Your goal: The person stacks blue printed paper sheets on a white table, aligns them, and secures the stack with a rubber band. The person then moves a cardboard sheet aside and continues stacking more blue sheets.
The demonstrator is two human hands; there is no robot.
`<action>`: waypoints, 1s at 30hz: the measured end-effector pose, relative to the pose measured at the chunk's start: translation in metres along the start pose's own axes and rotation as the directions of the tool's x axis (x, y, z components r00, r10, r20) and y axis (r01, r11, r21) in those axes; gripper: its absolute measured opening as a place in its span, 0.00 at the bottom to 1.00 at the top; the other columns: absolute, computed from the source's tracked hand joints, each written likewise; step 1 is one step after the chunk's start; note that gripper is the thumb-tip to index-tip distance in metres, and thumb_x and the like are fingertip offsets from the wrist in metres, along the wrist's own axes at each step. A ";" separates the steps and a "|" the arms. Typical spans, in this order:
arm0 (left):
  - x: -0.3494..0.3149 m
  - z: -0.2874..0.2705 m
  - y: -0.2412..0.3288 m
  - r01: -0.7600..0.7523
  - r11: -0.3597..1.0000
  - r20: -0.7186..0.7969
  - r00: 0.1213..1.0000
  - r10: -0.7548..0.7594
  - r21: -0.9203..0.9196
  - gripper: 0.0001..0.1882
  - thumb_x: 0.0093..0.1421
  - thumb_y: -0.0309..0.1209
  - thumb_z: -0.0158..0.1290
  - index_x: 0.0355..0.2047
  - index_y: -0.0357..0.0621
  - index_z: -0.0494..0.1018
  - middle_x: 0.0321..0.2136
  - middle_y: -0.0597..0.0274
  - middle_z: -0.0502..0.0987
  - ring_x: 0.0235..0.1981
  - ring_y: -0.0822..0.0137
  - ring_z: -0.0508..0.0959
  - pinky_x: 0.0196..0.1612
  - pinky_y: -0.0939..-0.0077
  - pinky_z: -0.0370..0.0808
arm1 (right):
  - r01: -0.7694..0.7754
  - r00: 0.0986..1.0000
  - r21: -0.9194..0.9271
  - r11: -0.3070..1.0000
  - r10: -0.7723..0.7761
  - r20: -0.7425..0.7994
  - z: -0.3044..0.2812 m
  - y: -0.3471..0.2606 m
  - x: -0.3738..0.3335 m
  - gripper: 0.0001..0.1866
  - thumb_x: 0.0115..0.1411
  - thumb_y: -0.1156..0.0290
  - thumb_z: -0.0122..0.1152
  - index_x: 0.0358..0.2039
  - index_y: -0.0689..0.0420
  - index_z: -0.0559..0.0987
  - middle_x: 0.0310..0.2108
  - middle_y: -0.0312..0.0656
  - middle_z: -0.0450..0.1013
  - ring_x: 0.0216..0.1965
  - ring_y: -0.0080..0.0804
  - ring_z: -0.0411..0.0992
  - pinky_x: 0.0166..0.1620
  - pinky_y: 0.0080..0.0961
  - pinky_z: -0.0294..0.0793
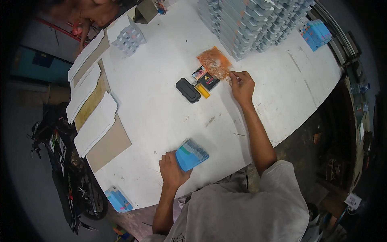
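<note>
A stack of flat blue printed cardboard pieces is gripped at its left side by my left hand, near the table's front edge. Farther off, my right hand pinches a thin, tan rubber band at the edge of an orange plastic bag of rubber bands. The fingers partly hide the band. Just left of that hand lie a black cigarette pack, a yellow lighter and a dark oblong case.
Tall stacks of pale grey folded card stand at the back. Blue bundles lie at the right and front left. White and brown sheets line the left edge. Beyond are a motorcycle and another person.
</note>
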State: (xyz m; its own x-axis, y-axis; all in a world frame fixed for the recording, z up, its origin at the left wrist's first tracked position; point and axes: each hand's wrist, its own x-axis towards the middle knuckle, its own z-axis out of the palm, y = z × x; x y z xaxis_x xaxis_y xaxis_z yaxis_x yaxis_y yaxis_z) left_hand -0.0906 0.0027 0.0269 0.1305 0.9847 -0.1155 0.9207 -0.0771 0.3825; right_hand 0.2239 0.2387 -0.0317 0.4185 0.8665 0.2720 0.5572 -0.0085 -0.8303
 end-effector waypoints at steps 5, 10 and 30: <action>0.001 0.000 0.001 -0.031 0.999 -0.031 0.999 0.031 0.009 0.39 0.41 0.38 0.75 0.50 0.37 0.69 0.41 0.49 0.74 0.42 0.46 0.75 0.45 0.51 0.71 | -0.022 1.000 0.215 0.976 0.024 -0.006 -0.016 0.001 -0.003 0.10 0.65 0.70 0.70 0.43 0.61 0.89 0.34 0.38 0.81 0.31 0.23 0.73 0.38 0.24 0.75; 0.001 0.000 -0.003 -0.052 0.999 -0.033 0.998 0.052 0.001 0.38 0.43 0.39 0.76 0.50 0.36 0.70 0.40 0.48 0.74 0.41 0.44 0.75 0.44 0.50 0.72 | -0.273 0.960 0.458 0.846 0.212 0.182 -0.039 -0.009 -0.013 0.10 0.67 0.72 0.70 0.43 0.66 0.87 0.38 0.38 0.81 0.34 0.22 0.74 0.42 0.19 0.74; -0.036 -0.010 -0.047 -0.124 0.027 -0.125 0.910 -0.395 -0.992 0.37 0.46 0.22 0.72 0.56 0.32 0.68 0.43 0.54 0.81 0.43 0.65 0.83 0.48 0.69 0.82 | 0.009 0.263 0.257 0.966 -0.250 0.932 -0.039 -0.090 -0.222 0.15 0.58 0.87 0.60 0.46 0.61 0.79 0.50 0.49 0.81 0.30 0.37 0.81 0.32 0.31 0.79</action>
State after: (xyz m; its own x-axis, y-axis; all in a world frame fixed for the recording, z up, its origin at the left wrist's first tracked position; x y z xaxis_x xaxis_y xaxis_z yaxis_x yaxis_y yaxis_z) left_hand -0.1421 -0.0278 0.0218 -0.2908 0.9462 -0.1418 -0.3558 0.0306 0.9341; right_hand 0.1086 0.0274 0.0018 -0.6978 0.6948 -0.1743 0.3579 0.1274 -0.9250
